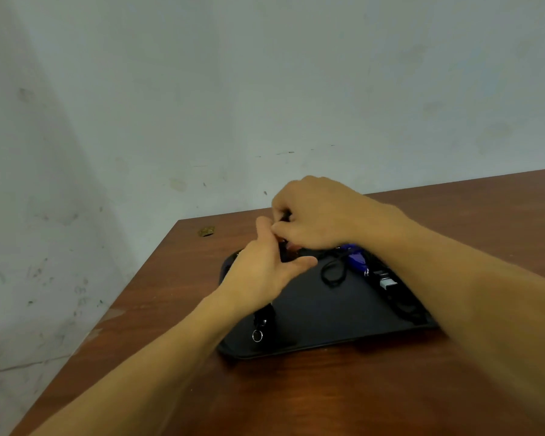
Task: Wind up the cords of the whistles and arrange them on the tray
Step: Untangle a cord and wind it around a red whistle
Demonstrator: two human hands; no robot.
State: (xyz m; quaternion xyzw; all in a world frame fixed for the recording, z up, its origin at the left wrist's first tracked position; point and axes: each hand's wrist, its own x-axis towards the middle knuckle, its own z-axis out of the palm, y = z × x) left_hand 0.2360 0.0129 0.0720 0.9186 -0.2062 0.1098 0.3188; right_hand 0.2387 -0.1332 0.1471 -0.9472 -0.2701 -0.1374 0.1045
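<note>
A black tray (321, 316) lies on the brown table (296, 398). Above its far left part my left hand (261, 272) and my right hand (315, 212) meet, both closed on a black cord (285, 243) held between them; the whistle on it is hidden by the fingers. A cord end with a metal ring (257, 335) hangs below my left wrist onto the tray. A blue whistle (356, 261) with a looped black cord (334, 273) lies on the tray's right part. Beside it lies a white whistle (387, 283).
A small yellowish scrap (206, 230) lies near the table's far left corner. The table's left edge runs diagonally beside a stained pale wall (170, 105). My right forearm crosses over the tray's right rim.
</note>
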